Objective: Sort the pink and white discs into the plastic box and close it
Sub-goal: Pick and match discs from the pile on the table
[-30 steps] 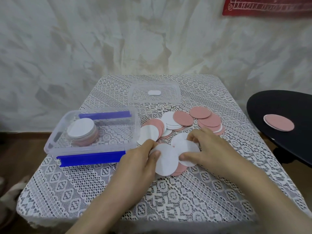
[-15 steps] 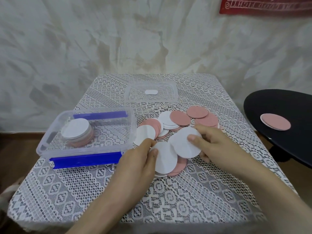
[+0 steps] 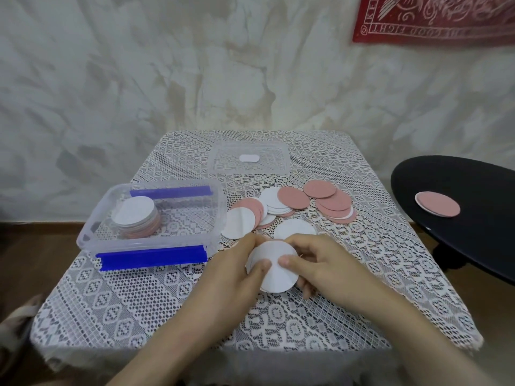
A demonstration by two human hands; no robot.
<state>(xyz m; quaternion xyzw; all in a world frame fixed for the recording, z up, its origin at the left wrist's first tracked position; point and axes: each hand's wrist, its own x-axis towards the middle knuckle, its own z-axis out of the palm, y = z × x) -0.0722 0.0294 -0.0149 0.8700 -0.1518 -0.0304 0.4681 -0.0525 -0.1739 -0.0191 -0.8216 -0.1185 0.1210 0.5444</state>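
1. White faces up on the small stack of discs [image 3: 274, 264] that you hold over the tabletop [image 3: 139, 302], a little in from the middle of its near edge. Your left hand [image 3: 234, 274] and right hand [image 3: 323, 264] are both clamped on it, thumbs on the top face, fingers curled beneath.
2. The plastic box [image 3: 89, 232] stands open by the left edge, with a pile [image 3: 136, 215] in its left half. Its lid [image 3: 223, 165] lies at the far edge, well apart from it.
3. The discs look thin and smooth. A slack pinch on the way to the box could let the stack fan out and shed pieces onto the lace.
4. A hint of pink shows under the white top, so you may be holding mixed colours. Check before you set them down.
5. The loose discs [image 3: 292, 201] overlap toward the right edge, and one white disc [image 3: 295, 228] lies just beyond your hands. A sweeping wrist could scatter them or push some off.
6. A pink disc [image 3: 437, 204] sits on the black stool [image 3: 473, 246] beyond the right edge. It is easy to forget before you close the box.
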